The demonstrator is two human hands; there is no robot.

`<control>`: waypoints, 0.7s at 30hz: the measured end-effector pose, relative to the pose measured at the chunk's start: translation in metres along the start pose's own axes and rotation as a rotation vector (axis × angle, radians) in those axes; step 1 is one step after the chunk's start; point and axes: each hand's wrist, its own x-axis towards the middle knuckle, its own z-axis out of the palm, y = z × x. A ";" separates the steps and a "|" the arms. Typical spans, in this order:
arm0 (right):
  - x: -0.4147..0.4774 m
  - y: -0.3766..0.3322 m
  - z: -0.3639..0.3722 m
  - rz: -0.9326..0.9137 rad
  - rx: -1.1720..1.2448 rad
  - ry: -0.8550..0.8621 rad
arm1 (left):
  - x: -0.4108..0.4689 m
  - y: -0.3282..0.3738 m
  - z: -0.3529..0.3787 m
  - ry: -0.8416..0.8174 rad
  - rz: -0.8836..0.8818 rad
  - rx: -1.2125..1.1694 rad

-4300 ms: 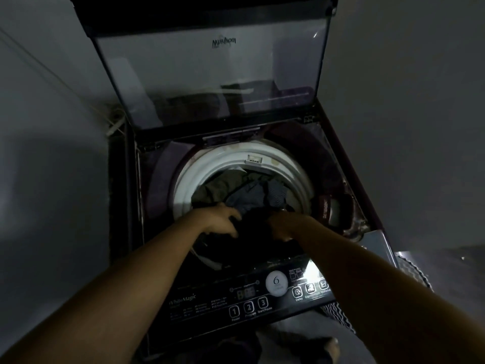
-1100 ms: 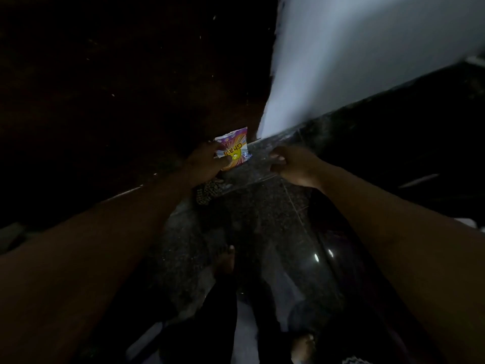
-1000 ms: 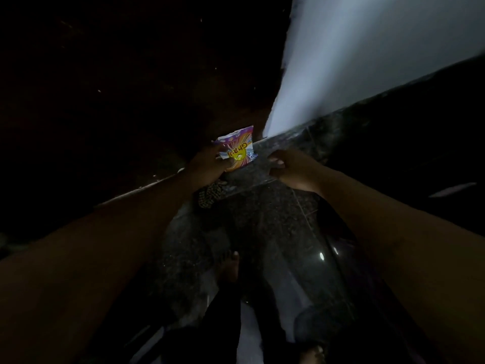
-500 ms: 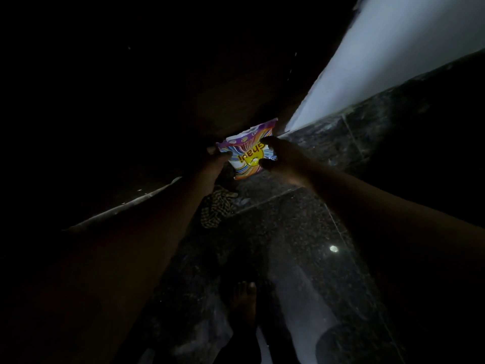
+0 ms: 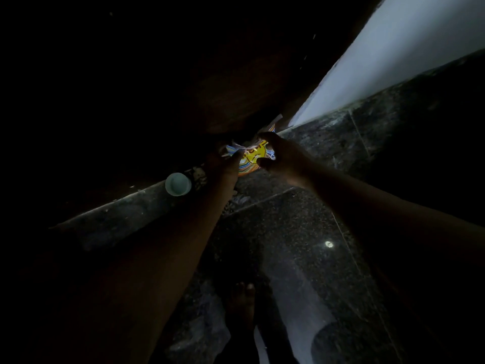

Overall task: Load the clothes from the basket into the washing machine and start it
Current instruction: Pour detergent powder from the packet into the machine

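Grip: left hand [image 5: 223,168], right hand [image 5: 286,158]; sachet [image 5: 252,155] lettering unreadable

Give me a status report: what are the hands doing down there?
Left hand and right hand both pinch the colourful packet. Pale cup on the ledge beside the left wrist, clear of the packet.

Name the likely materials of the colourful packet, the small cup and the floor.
Packet: likely thin glossy printed plastic film; it crumples where gripped. Cup: probably pale matt plastic; dim light leaves it open. Floor: polished speckled stone, apparently granite; it mirrors a light.
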 end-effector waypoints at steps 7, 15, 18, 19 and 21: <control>0.015 -0.003 -0.005 0.001 -0.200 -0.108 | 0.006 -0.018 -0.009 -0.169 0.100 0.137; 0.018 0.003 0.005 0.001 -0.486 0.146 | 0.007 -0.018 -0.025 -0.140 0.281 0.423; 0.011 0.003 0.013 -0.041 -0.562 0.256 | -0.003 -0.016 -0.032 -0.162 0.311 0.474; 0.007 0.004 0.012 -0.059 -0.529 0.242 | -0.006 -0.013 -0.033 -0.206 0.303 0.500; -0.005 0.010 0.010 -0.089 -0.466 0.210 | -0.014 -0.007 -0.033 -0.290 0.260 0.518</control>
